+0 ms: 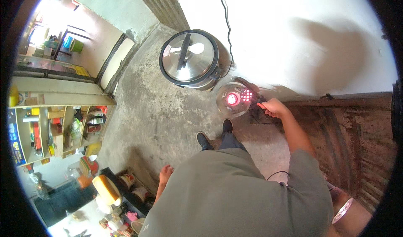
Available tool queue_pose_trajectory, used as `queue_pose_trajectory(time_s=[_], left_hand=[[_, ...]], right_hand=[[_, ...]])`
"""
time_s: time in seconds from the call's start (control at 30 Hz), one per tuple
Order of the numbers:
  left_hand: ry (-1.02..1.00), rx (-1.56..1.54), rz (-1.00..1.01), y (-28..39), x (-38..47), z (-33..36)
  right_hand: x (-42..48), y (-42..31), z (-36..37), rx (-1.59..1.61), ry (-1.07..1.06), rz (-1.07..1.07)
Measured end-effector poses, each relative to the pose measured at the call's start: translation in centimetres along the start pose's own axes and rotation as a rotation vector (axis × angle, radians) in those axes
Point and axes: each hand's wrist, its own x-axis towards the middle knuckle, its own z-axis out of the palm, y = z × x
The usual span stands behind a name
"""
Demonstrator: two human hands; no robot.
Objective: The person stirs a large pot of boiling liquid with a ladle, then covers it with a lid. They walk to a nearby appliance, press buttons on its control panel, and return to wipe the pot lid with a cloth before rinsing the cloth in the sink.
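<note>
My right hand (pixel 274 107) grips a tool with an orange-red handle (pixel 261 105), which looks like coal tongs. At its far end is a glowing pink disc with rows of holes, apparently a honeycomb coal briquette (pixel 246 95). It hangs over the right part of a round, pale stove top (pixel 225 108). A second glow shows in the stove's central opening (pixel 232 99). Whether the briquette touches the stove cannot be made out. My left hand (pixel 166 173) hangs low at my side, loosely curled, with nothing visible in it.
A large lidded metal pot (pixel 189 59) stands on the concrete floor beside the stove, near a black cable (pixel 227 19) along the white wall. Filled shelves (pixel 63 130) line the left side. A cluttered table (pixel 78 222) is at lower left. My shoes (pixel 227 126) are close to the stove.
</note>
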Motion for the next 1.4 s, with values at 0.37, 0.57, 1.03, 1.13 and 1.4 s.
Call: queue_pose_trajectory(time_s=[0.37,0.57,1.03,1.13,1.4], left_hand=[[-0.014,0.079,-0.024,-7.6,1.9,0.1],[0.030,0.006,-0.072,1.4,-2.1,1.4],[0.075,-0.020,-0.144,2.2,-5.7,2.7],[0.133,0.017,-0.155,2.7,-6.6,3.1],[0.104,-0.226,-0.197,2.9,-9.1,5.4]], right_hand=[[0.3,0.6,3.8,-0.034,-0.024,-0.069],[2.1,0.9,5.0,-0.017,-0.040,-0.063],[10.2,-1.8,4.4,-0.288,-0.051,-0.076],[13.1,-2.1,4.3,-0.313,-0.076,-0.048],[17.3,-2.4,4.7,-0.346,-0.124,0.007]])
